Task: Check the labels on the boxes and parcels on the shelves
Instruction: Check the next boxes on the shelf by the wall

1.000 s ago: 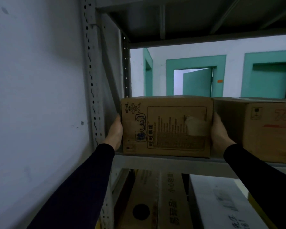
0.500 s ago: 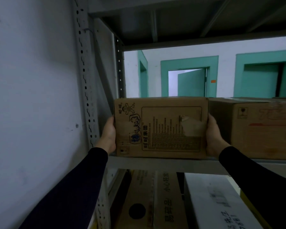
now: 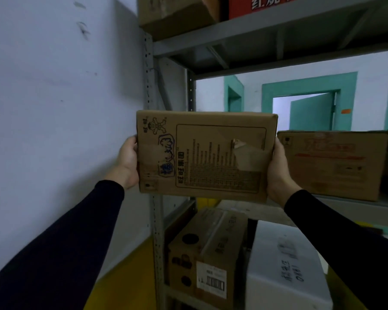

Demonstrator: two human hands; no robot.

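We hold the cardboard box [image 3: 206,153] w/ left hand [image 3: 127,162] & right hand [image 3: 277,171] gripping its side edges; prob light, stiff, tape peeling.

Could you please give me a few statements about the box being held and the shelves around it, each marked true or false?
1. Both hands hold the cardboard box, the left hand on one side and the right hand on the other. True.
2. The box rests flat on the shelf. False: it is lifted in front of the rack.
3. A white box sits on the lower level. True.
4. The brown box below has no label. False: a barcode label is stuck on it.
5. The green door behind is open. True.
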